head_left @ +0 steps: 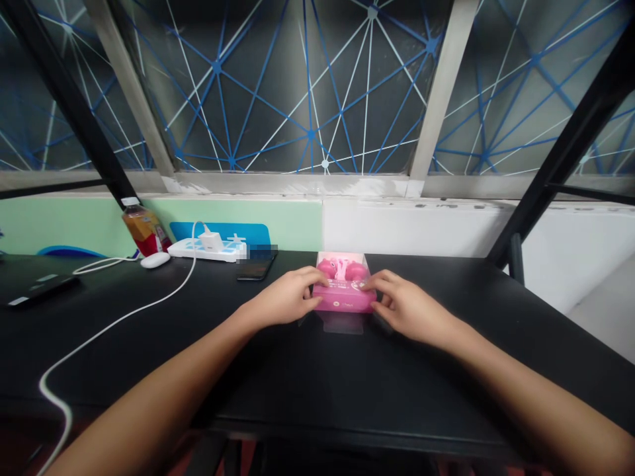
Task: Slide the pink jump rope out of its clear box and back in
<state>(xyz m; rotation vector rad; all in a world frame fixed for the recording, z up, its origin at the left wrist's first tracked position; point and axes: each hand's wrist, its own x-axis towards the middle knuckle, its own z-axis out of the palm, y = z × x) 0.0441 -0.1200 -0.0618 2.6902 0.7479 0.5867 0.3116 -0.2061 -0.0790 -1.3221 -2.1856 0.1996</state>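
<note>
A pink retail box lies on the black table, and a pair of pink earphones shows through its clear top. My left hand grips the box's left side, with the fingertips on its front edge. From the right, my right hand holds the opposite side, its fingers on the lid. A clear plastic piece lies against the box's near edge. The box's lower corners are partly hidden by my hands.
A white power strip with a plugged-in charger, a smartphone, a juice bottle, a white mouse, and a dark device stand farther left. A white cable trails across the black table.
</note>
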